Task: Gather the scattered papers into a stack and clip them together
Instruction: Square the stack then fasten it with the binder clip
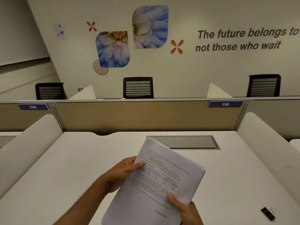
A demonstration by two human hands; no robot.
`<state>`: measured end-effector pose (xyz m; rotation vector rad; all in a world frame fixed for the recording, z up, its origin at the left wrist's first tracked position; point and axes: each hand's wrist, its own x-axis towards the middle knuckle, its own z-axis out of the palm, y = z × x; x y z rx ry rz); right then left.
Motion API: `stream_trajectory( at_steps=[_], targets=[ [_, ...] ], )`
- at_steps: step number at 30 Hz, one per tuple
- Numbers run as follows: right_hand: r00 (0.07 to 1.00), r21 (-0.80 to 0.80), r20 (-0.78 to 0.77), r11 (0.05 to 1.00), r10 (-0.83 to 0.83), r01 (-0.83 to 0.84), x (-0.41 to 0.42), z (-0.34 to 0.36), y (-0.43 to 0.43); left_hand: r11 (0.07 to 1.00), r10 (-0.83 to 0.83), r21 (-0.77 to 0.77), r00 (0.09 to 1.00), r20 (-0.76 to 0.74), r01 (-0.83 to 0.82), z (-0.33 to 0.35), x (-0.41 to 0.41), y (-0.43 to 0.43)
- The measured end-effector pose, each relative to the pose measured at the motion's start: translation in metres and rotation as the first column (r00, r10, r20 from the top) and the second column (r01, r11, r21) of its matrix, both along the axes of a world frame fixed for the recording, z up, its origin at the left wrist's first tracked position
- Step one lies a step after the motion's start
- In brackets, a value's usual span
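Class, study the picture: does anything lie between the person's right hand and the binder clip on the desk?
Nothing visible does. Only bare desk separates the right hand, which holds the paper stack, from the binder clip to its right.

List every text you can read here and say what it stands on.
"The future belongs to" / "not those who wait": wall lettering, first line runs off the right edge.
"109": left blue partition tag.
"110": right blue partition tag.
Print on the paper stack: too blurred.
Small wall notice: too small.
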<state>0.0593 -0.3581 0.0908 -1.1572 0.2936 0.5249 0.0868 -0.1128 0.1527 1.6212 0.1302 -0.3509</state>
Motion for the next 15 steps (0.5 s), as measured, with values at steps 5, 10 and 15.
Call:
stream_trajectory(
  at_steps=[5,10,15],
  targets=[
    [0.996,0.024,-0.05,0.997,-0.077,0.078,-0.008,-0.004,-0.016,0.992,-0.123,-0.01,0.987,-0.102,0.123,-0.009,0.025,-0.02],
    [0.981,0.134,-0.11,0.976,-0.16,0.174,0.0,-0.014,-0.038,0.984,-0.168,0.037,0.98,-0.104,0.172,-0.013,0.043,-0.041],
    [0.956,0.215,-0.158,0.937,-0.246,0.277,0.012,-0.022,-0.039,0.976,-0.179,0.107,0.98,-0.083,0.188,-0.01,0.056,-0.059]
  ],
)
